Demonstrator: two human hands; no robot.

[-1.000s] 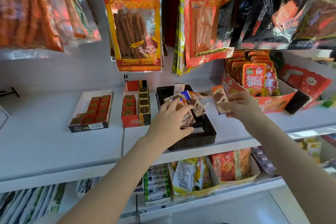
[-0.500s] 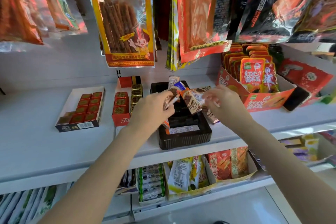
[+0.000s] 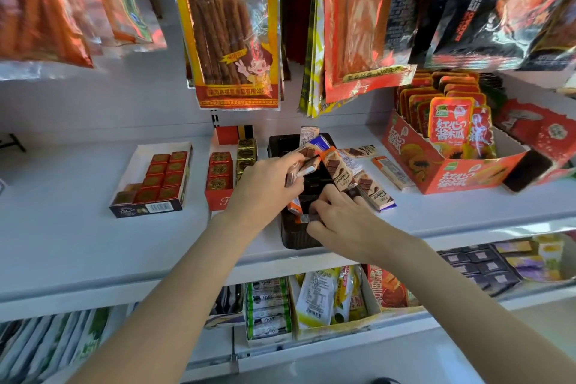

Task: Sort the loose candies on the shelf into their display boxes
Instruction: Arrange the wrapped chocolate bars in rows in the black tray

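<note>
Left hand point(image 3: 265, 187) grips a bunch of wrapped candy bars point(image 3: 300, 167) above the black tray point(image 3: 296, 237); right hand point(image 3: 339, 218) pinches a small candy point(image 3: 307, 217) inside it

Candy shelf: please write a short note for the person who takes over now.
Left hand holds a bunch of chocolate bars over the black tray. Right hand reaches into the tray's front, fingers on a small candy.
Done: some bars stand in the tray.
Left: three loose bars lie on the shelf right of the tray.
</note>
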